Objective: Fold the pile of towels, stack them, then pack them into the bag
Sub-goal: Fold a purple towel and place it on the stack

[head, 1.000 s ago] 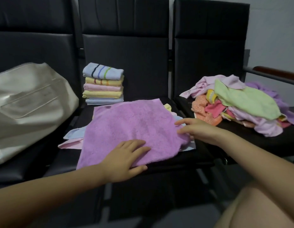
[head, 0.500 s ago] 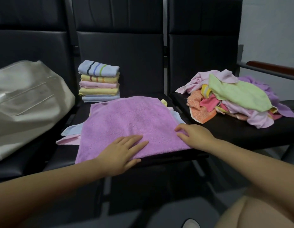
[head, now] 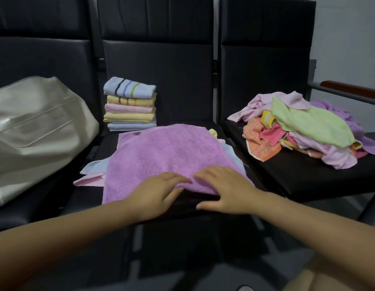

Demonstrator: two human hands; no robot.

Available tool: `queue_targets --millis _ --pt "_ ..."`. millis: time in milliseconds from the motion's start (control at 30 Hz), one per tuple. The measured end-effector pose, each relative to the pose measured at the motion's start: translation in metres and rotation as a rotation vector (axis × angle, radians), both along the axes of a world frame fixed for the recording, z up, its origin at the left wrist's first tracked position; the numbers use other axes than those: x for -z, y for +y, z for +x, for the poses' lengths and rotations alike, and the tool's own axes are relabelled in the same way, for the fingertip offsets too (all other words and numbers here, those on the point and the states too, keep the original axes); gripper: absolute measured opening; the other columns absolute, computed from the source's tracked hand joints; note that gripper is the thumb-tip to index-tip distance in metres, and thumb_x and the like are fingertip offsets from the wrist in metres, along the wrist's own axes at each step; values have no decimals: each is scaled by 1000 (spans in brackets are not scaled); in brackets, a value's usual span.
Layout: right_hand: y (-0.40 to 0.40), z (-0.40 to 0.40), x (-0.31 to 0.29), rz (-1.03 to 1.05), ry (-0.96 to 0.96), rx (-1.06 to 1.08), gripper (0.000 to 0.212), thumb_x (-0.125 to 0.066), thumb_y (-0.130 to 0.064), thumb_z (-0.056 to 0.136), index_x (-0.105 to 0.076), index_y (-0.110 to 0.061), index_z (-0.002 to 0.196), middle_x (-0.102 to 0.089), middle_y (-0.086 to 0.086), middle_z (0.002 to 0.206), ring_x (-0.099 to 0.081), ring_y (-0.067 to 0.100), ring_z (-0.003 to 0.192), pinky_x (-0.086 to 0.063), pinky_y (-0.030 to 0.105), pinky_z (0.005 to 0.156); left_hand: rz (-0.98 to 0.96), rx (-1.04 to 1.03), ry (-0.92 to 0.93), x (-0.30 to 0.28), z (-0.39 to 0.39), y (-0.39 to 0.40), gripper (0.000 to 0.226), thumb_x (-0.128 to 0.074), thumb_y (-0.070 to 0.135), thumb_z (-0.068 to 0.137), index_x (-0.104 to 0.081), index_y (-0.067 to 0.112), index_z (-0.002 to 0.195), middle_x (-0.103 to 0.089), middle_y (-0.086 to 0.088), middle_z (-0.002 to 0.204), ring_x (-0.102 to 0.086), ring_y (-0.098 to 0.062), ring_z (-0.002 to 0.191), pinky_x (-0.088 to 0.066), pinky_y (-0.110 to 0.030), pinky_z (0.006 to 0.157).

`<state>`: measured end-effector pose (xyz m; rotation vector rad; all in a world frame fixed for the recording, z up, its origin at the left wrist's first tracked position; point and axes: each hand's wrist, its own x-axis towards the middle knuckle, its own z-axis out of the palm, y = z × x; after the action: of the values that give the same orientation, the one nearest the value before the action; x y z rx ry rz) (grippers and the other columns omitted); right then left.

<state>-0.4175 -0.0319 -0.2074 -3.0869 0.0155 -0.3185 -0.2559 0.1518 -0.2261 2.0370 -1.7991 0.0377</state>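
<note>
Purple towel on seat, left hand and right hand flat on its near edge, fingers straight

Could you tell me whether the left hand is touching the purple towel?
Touching. The head view shows the left hand lying flat with its fingers straight on the near edge of the purple towel, no gap between them.
</note>
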Motion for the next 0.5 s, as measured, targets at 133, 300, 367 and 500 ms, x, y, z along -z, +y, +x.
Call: queue_targets --millis 133,300,367,500 --pt "12 31 -19 30 -20 65 22 -52 -27 92 -61 -16 109 -60 3 109 -55 24 103 -45 39 82 -51 -66 -16 -31 5 -6 70 -11 61 86 -64 28 118 -68 8 112 -60 -12 104 -48 -33 86" --pt "-19 55 -53 105 21 218 15 -47 -12 90 -54 -16 77 -54 -4 75 -50 24 82 -36 36 64 21 -215 -484 -66 35 -10 61 -13 58 91 -59 18 97 -68 -3 91 -62 -26 84 -38 -34 61" --pt "-34 61 -58 223 8 237 28 -47 -9 88 -44 -20 63 -47 -3 66 -49 26 76 -42 40 68 77 -272 -489 -75 46 -9 41 -36 53 98 -57 20 86 -65 -1 82 -56 -23 76 -27 -33 54" --pt "-57 66 -59 546 -178 342 26 -54 -14 93 -61 7 78 -56 20 76 -49 20 73 -36 20 60 177 -374 -463 -87 75 3 47 -52 51 92 -37 17 63 -43 3 59 -43 -19 66 -27 -32 55"
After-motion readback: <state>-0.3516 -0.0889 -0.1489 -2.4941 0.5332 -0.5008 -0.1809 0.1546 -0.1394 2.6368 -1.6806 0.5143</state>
